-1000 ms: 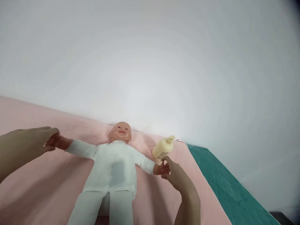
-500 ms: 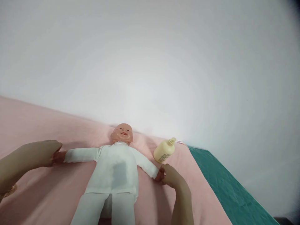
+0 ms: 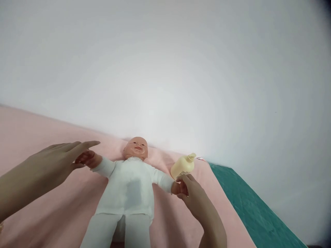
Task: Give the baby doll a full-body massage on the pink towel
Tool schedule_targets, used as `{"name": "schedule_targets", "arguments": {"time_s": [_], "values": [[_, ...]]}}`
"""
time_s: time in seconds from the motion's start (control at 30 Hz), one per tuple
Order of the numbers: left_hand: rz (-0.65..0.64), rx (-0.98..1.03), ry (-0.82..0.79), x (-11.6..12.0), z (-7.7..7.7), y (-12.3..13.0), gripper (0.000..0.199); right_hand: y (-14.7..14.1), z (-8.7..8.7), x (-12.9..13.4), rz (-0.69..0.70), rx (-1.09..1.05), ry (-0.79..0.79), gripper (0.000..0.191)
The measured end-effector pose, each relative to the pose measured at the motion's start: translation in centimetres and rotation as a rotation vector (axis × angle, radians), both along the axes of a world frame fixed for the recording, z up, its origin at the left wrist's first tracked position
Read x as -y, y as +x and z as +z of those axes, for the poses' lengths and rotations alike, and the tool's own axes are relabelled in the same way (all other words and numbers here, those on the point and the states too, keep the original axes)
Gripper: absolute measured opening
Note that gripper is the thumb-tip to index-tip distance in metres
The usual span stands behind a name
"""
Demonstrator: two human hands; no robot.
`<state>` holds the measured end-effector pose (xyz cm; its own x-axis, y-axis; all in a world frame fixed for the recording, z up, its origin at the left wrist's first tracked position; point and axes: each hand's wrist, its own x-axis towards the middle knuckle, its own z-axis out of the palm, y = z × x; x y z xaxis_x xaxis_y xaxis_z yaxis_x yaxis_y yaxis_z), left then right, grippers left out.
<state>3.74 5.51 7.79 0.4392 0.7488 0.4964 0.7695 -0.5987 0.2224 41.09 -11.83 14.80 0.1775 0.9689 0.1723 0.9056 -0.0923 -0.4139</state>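
Observation:
A bald baby doll [image 3: 137, 148] lies on its back in a white top with a grey patch and white trousers. Its arms are spread and raised a little. At the left, my left hand [image 3: 64, 156] is around the doll's hand [image 3: 89, 158], with one finger stretched out past it. My right hand [image 3: 192, 193] pinches the doll's other hand [image 3: 179, 188] between thumb and fingers. Just behind my right hand stands a pale yellow pump bottle [image 3: 182, 165], its lower part partly covered by my fingers.
A pink cloth [image 3: 51, 134] lies under the doll, with a small tag at its back right corner. Beyond it on the right is a green surface [image 3: 253, 203]. A plain pale wall [image 3: 165, 69] rises behind.
My left hand has moved right and up, its fingers now more stretched, and the doll's arm on that side is bent inward and raised. My right hand has shifted slightly up with the other doll hand.

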Motion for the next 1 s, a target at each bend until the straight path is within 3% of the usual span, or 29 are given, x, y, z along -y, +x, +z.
{"name": "schedule_targets", "arguments": {"time_s": [0.1,0.2,0.4,0.5,0.7,0.9,1.0], "values": [[-0.093,-0.082,0.075,0.9,1.1,1.4,0.039,-0.9,0.0,0.2,0.022,-0.028,0.02,0.024],[-0.235,-0.026,0.184,1.8,1.7,3.5,0.036,-2.7,-0.2,0.0,0.078,-0.036,0.046,0.038],[-0.524,0.033,0.248,3.5,0.2,7.5,0.041,-6.3,-0.9,-0.7,0.317,0.071,-0.034,0.054],[-0.529,0.08,0.345,4.1,-0.7,8.8,0.041,-7.3,-1.4,-1.2,0.389,0.158,-0.043,0.053],[-0.536,0.101,0.435,5.2,-1.1,10.1,0.047,-8.4,-2.2,-1.8,0.44,0.216,-0.033,0.031],[-0.539,0.088,0.378,5.0,-1.3,9.8,0.058,-8.0,-2.3,-1.7,0.434,0.153,-0.05,0.037],[-0.511,0.033,0.362,4.4,-0.9,8.8,0.048,-7.0,-1.5,-1.4,0.37,0.055,-0.066,0.046]]}}
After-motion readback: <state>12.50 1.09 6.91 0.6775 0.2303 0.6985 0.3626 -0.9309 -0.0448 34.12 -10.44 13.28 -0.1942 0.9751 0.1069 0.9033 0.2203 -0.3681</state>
